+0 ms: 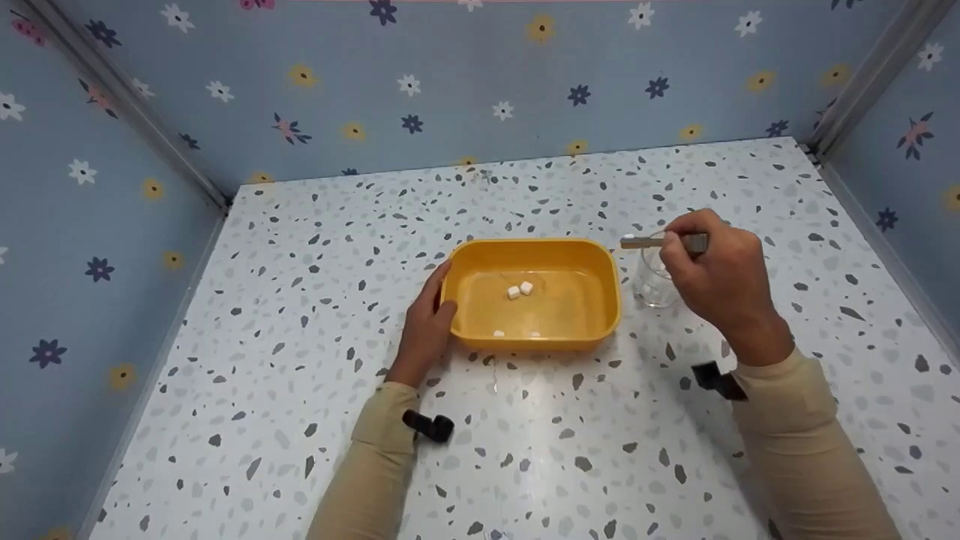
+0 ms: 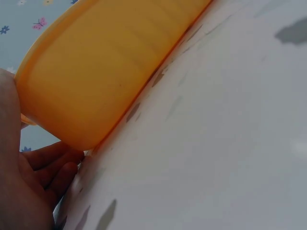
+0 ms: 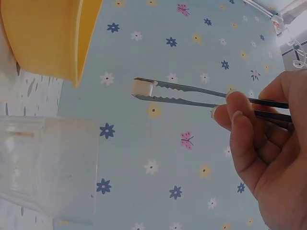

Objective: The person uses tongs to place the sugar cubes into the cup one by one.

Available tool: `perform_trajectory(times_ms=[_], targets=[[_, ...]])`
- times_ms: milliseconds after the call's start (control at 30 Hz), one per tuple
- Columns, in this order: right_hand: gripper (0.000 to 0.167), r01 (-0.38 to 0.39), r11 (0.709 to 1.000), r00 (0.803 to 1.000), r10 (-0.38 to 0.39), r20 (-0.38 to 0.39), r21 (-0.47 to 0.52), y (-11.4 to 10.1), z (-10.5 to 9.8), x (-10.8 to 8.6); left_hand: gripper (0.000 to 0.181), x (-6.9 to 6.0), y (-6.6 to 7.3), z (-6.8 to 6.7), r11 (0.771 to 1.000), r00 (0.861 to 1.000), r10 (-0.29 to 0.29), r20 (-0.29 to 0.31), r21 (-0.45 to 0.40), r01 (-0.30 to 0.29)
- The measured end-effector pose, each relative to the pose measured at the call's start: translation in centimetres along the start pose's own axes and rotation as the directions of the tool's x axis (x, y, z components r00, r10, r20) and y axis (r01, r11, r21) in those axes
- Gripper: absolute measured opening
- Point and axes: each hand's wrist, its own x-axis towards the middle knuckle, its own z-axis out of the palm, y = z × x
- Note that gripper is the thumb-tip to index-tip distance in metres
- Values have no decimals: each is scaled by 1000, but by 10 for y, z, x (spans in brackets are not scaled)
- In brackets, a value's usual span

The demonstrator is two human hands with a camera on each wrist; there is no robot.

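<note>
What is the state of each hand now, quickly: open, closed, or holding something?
Left hand: holding the tub at its left end.
Right hand: holding tweezers, with a white cube between their tips.

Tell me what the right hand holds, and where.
The right hand pinches the tweezers by their arms, well behind the tips, which clamp a white cube.
</note>
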Motion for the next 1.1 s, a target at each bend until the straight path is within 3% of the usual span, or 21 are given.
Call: perform_trajectory(times_ms=[633,1100], targets=[[11,-70,997,996,69,-52,-26,11,-11,4,61,0,-1,0,1000,1000,10,0,-3,-10],[10,-99,993,995,99,-3,-69,23,-8,3,60,0,0,0,1000,1000,12,-7,11,-12]])
